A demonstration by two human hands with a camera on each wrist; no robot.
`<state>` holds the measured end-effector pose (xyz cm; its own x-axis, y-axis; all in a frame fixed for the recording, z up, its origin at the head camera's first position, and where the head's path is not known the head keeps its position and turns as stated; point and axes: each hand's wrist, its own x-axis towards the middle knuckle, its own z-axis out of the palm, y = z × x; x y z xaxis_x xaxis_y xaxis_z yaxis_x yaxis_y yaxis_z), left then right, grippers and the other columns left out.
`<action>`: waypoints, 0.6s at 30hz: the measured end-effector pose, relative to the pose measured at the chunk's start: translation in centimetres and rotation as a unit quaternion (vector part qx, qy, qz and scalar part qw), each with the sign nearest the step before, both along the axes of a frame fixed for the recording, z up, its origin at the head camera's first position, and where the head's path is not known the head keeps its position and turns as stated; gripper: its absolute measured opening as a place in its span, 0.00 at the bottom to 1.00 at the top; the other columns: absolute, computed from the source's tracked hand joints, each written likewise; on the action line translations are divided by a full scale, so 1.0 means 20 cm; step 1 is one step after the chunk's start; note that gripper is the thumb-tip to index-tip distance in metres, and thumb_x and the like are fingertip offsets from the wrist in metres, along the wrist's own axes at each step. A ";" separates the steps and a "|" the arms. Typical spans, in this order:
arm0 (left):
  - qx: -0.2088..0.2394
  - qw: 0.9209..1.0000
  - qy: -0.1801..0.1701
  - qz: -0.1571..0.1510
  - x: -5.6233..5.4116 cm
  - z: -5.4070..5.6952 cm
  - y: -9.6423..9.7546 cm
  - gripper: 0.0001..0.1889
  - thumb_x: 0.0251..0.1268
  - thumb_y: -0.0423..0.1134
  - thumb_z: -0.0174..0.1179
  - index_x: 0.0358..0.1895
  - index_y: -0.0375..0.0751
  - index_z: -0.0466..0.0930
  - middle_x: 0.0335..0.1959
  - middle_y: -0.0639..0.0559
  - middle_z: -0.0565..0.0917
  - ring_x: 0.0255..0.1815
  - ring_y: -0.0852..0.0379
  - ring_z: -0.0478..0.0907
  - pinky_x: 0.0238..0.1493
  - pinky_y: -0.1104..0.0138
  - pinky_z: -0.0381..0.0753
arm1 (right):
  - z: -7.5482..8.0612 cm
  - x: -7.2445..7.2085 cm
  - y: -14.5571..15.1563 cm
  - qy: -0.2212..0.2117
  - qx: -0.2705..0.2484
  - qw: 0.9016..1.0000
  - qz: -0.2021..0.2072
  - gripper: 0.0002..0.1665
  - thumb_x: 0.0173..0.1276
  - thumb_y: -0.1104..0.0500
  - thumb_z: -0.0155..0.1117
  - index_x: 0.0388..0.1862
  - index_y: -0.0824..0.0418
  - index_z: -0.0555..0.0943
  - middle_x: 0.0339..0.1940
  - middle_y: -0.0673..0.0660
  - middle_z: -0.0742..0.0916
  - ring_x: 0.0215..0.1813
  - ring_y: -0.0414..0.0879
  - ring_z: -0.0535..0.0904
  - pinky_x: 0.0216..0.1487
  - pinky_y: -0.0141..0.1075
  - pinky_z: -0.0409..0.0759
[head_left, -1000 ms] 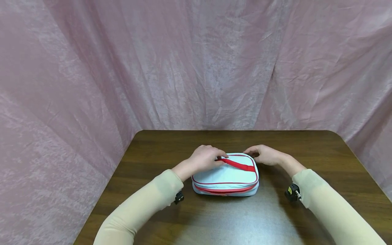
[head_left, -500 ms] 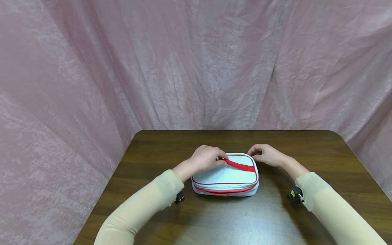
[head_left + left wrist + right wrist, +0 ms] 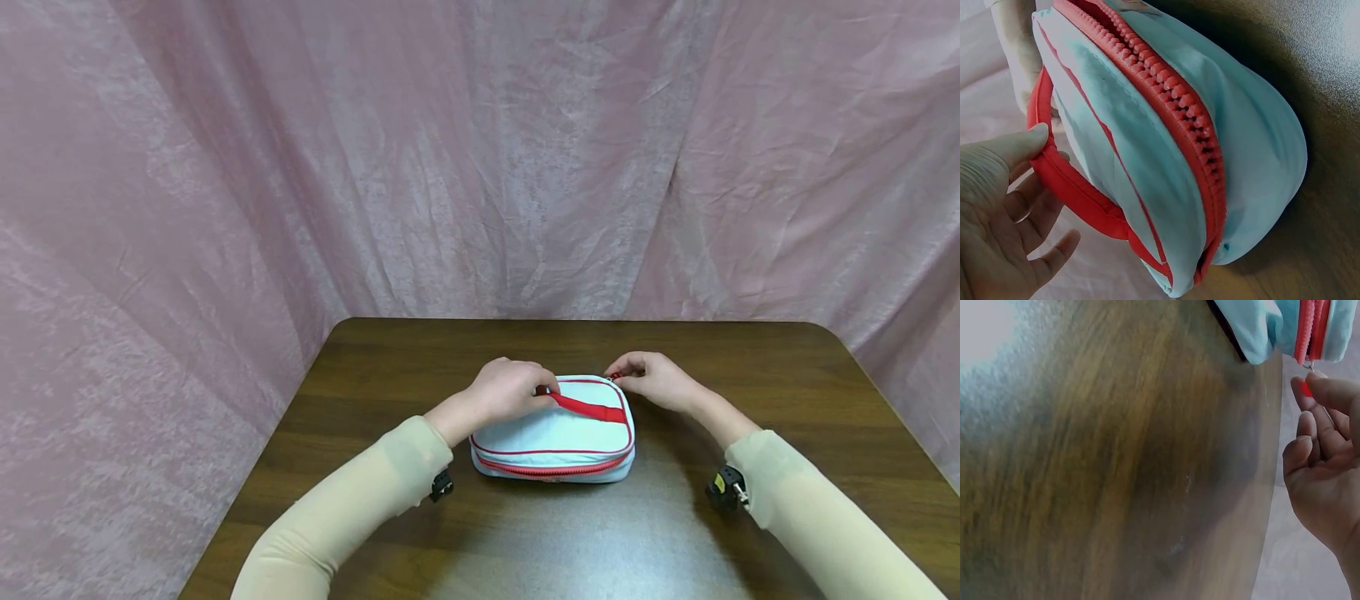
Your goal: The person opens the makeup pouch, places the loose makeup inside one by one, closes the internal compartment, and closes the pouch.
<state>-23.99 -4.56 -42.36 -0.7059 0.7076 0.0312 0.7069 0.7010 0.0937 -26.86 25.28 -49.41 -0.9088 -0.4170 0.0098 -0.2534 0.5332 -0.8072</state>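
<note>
A light blue zippered pouch (image 3: 551, 433) with red piping sits on the table, its long front side towards me. My left hand (image 3: 506, 388) pinches the red strap handle (image 3: 1075, 194) on its top between thumb and fingers. At the far right corner, my right hand (image 3: 658, 382) pinches a red zipper pull (image 3: 1308, 389) that hangs from a metal ring at the end of the zip. In the left wrist view, the chunky red zipper (image 3: 1175, 103) runs along the pouch's side, with a dark gap between its tooth rows near the top. The pouch's inside is hidden.
The brown wooden table (image 3: 405, 350) has rounded far corners and a bright glare patch in front of the pouch. Pink velvet curtains (image 3: 525, 167) hang behind its far edge and along both sides.
My right hand has shifted slightly right at the pouch's far right corner, and the red pull now shows between its fingers. My left hand stays on the handle; the pouch has barely moved.
</note>
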 end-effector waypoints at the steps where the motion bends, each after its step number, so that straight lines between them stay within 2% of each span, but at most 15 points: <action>1: -0.002 1.000 0.001 0.000 0.00 0.00 0.00 0.07 0.69 0.52 0.67 0.45 0.61 0.89 0.42 0.66 0.86 0.38 0.71 0.79 0.42 0.64 0.76 | 0.00 0.00 0.00 0.002 0.000 1.000 -0.006 0.10 0.74 0.62 0.66 0.50 0.63 0.86 0.44 0.55 0.88 0.47 0.47 0.81 0.47 0.36 0.80; 6: -0.011 1.000 0.010 0.003 0.01 0.00 0.00 0.06 0.70 0.51 0.67 0.44 0.61 0.88 0.42 0.67 0.86 0.38 0.71 0.79 0.40 0.65 0.75 | 0.00 0.02 -0.01 0.008 -0.002 0.999 -0.033 0.11 0.74 0.61 0.65 0.52 0.62 0.86 0.47 0.55 0.88 0.46 0.48 0.80 0.47 0.37 0.79; 12: -0.013 1.000 0.012 0.009 0.02 -0.01 0.00 0.05 0.70 0.51 0.67 0.43 0.60 0.89 0.39 0.67 0.86 0.36 0.71 0.78 0.38 0.65 0.73 | -0.01 0.03 -0.02 0.023 -0.004 0.999 -0.038 0.14 0.74 0.63 0.64 0.55 0.65 0.84 0.48 0.57 0.88 0.48 0.49 0.81 0.47 0.36 0.80; 18: -0.021 1.000 0.009 0.018 0.02 -0.02 0.00 0.04 0.71 0.49 0.66 0.41 0.59 0.89 0.36 0.66 0.86 0.32 0.70 0.76 0.36 0.65 0.71 | -0.03 0.03 -0.01 0.037 0.020 0.998 -0.054 0.11 0.75 0.63 0.64 0.52 0.63 0.85 0.46 0.55 0.88 0.46 0.49 0.81 0.49 0.42 0.80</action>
<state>-23.54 -4.46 -42.67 -0.7302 0.6831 0.0143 0.6828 0.7288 0.0511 -26.22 25.03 -49.98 -0.9462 -0.3174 0.0632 -0.2498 0.5921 -0.7661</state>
